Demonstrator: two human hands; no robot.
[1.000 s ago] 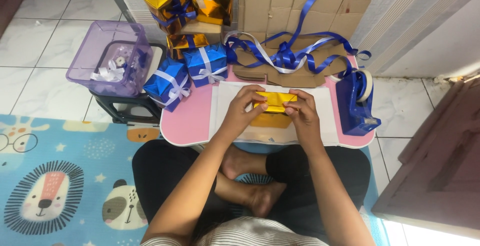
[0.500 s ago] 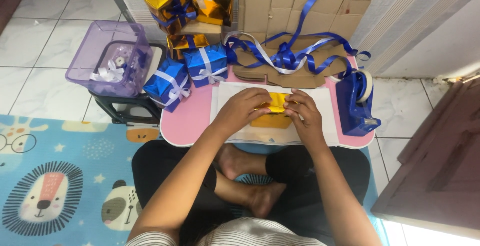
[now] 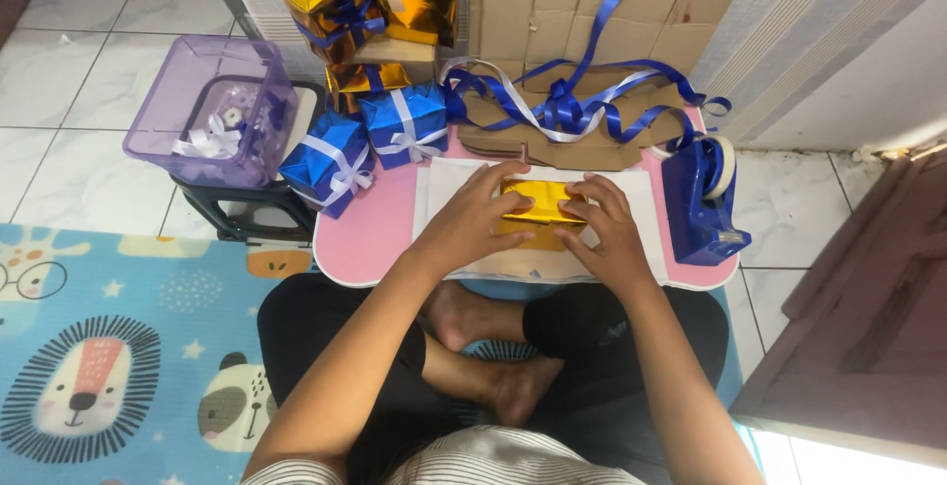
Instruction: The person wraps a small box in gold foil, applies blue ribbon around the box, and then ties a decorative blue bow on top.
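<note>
From the head view we look straight down on a gold box lying on white paper at the middle of the pink surface, directly ahead of us. Its long axis runs left to right. Our left hand lies flat over its left end, fingers spread toward the top edge; our right hand presses on its right end, fingers curled on the foil. Both touch it, neither nearer. A blue tape dispenser stands just right; blue boxes sit left.
</note>
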